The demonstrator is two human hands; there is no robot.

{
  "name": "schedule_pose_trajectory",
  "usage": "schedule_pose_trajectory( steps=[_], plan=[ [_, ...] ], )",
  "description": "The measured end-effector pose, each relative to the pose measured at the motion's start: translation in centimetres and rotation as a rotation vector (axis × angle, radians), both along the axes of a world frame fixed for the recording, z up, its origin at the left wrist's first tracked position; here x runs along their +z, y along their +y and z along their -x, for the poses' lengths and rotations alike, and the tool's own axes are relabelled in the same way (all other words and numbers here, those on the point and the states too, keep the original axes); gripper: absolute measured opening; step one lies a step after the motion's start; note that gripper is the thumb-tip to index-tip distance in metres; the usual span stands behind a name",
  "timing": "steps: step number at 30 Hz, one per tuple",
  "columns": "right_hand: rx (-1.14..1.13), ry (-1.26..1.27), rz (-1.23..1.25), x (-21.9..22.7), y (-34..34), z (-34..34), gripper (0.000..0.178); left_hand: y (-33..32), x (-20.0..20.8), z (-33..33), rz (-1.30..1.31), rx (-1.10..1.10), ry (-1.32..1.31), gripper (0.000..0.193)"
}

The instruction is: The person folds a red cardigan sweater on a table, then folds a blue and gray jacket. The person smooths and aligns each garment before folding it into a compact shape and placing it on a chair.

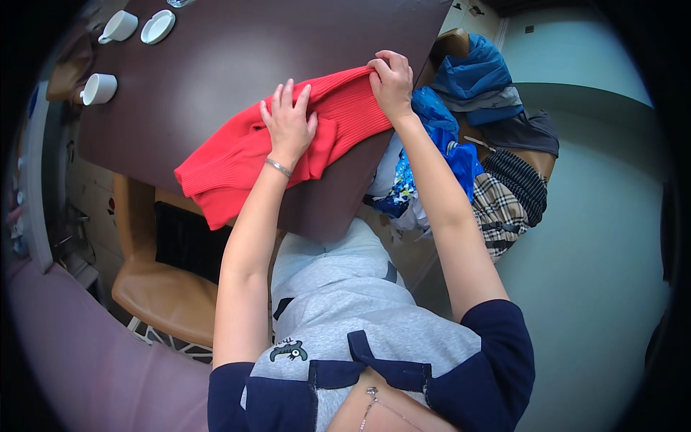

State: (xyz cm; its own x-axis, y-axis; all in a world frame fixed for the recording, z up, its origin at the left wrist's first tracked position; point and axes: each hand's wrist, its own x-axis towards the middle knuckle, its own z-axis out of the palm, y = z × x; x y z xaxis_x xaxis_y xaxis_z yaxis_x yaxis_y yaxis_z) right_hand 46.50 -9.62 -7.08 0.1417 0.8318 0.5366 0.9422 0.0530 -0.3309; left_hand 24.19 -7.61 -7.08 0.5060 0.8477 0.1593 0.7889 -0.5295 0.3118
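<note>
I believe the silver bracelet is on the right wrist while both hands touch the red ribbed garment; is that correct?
Not quite: the head view shows the silver bracelet on the left wrist. The left hand and right hand both touch the red ribbed garment.

1 fisheye view from head, facing down, near tabletop.

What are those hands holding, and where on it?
The right hand holds the red knit garment at its far right corner. The left hand lies spread on top, with no clear grip.
</note>
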Motion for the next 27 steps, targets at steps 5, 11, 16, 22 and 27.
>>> schedule_pose_trajectory(
  steps=[5,11,16,22,27],
  plan=[
    [0.012,0.173,0.131,-3.8,-1.0,-1.8,0.016,-1.3,-1.6,0.2,0.045,-0.174,0.042,0.043],
    [-0.108,0.653,0.338,-1.8,-1.3,-1.8,0.028,-3.6,0.9,-2.0,0.033,-0.206,-0.072,0.038],
    [-0.008,0.174,0.729,-1.0,0.2,-1.6,0.033,-8.9,0.0,-5.7,0.062,-0.165,-0.103,0.061],
    [-0.002,0.546,0.765,0.7,-5.8,-3.0,0.023,-8.8,-2.5,-3.2,-0.052,-0.414,-0.156,0.046],
    [-0.098,0.838,0.830,0.1,-15.1,-2.2,0.016,-12.3,-1.1,2.4,0.041,-0.737,-0.234,0.031]
  ],
)
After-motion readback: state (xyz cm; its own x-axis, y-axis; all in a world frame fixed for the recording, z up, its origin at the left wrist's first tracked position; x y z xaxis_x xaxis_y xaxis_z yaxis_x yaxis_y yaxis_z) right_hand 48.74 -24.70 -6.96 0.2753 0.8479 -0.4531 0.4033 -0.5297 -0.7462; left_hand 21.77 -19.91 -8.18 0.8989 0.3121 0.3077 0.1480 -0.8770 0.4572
